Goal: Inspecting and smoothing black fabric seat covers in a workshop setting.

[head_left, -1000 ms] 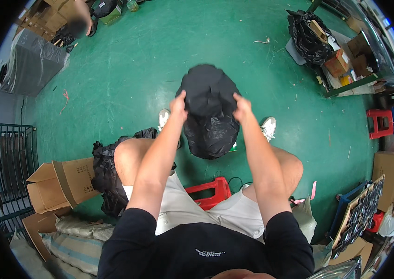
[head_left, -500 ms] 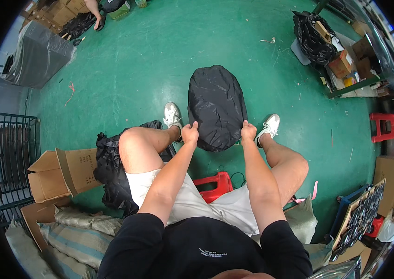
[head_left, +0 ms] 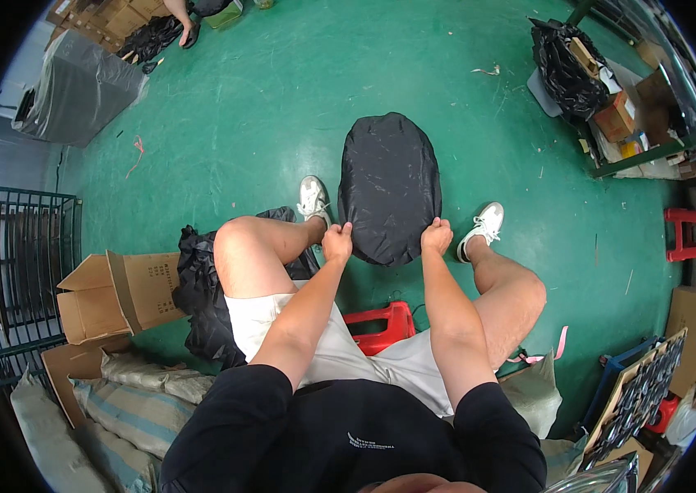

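Between my spread legs is a black fabric cover (head_left: 390, 187), oval and rounded, its surface lightly creased. My left hand (head_left: 337, 241) grips its lower left edge, thumb on top and fingers curled in. My right hand (head_left: 437, 236) pinches the opposite edge at the lower right in the same way. The cover is stretched between both hands, and its far end reaches away from me. What is under or inside it is hidden. Behind my hands a red plastic stool (head_left: 381, 329) shows between my thighs.
Crumpled black plastic (head_left: 200, 283) and an opened cardboard box (head_left: 122, 296) lie by my left leg. Woven sacks (head_left: 138, 407) are piled behind them. A metal rack (head_left: 27, 263) stands far left. At the right are a loaded shelf (head_left: 644, 156) and another red stool (head_left: 685, 234).
The black cover looks smoother and more taut across its top. Both hands keep their grip, the right one having shifted slightly inward along the edge. The whole view has turned a little.
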